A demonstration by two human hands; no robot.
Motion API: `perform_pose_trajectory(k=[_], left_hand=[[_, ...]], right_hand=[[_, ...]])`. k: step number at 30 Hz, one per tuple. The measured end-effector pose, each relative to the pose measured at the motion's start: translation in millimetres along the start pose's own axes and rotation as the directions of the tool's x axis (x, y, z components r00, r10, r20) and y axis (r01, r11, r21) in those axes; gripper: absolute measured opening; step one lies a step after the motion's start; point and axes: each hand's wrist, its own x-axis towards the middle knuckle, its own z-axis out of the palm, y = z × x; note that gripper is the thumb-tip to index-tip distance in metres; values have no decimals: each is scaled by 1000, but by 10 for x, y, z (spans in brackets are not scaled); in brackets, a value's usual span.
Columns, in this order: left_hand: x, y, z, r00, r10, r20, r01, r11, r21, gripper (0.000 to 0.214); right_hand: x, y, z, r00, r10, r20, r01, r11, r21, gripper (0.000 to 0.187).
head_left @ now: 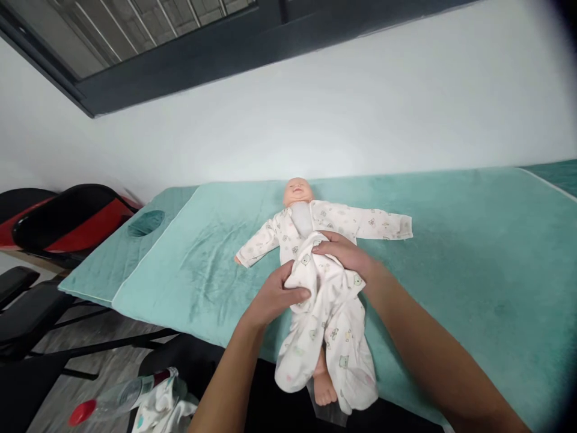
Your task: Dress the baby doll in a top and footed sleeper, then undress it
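A baby doll [298, 190] lies on its back, head toward the wall, in a white patterned top [336, 216] that hangs open over a grey-white chest. Bunched over its belly and legs are matching baby trousers [331, 328]. My left hand [282, 294] pinches the waist of the trousers on one side, thumb on top. On the other side my right hand [342, 252] grips the upper edge of the same cloth, its fingers partly behind the fabric. One bare doll foot [324, 388] shows between the trouser legs. The other foot is hidden.
The doll rests on a massage table with a teal cover [451, 270] and a face hole [146, 223] at the left. Red and black chairs [85, 222] stand beyond that end. Below the near edge are a clear bottle with a red cap [112, 400] and a white patterned cloth [162, 406].
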Motion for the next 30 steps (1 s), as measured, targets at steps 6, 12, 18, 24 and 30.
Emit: perform_pose_trajectory(k=[6, 12, 18, 24, 30], left_hand=[[85, 3, 146, 964, 57, -260, -119, 966, -230, 42], [-42, -49, 91, 983, -36, -181, -6, 974, -225, 50], [-85, -31, 136, 994, 14, -110, -45, 957, -286, 52], [-91, 102, 288, 977, -97, -187, 27, 938, -345, 55], [-613, 110, 546, 946, -132, -297, -13, 898, -440, 55]], right_hand=[[-68, -140, -32, 909, 45, 414, 164, 874, -457, 34], [-59, -10, -70, 964, -10, 265, 50, 988, -144, 39], [-31, 16, -20, 960, -58, 273, 85, 992, -91, 40], [-85, -108, -73, 862, 59, 503, 230, 840, -491, 39], [-103, -155, 19, 868, 102, 486, 237, 776, -585, 37]])
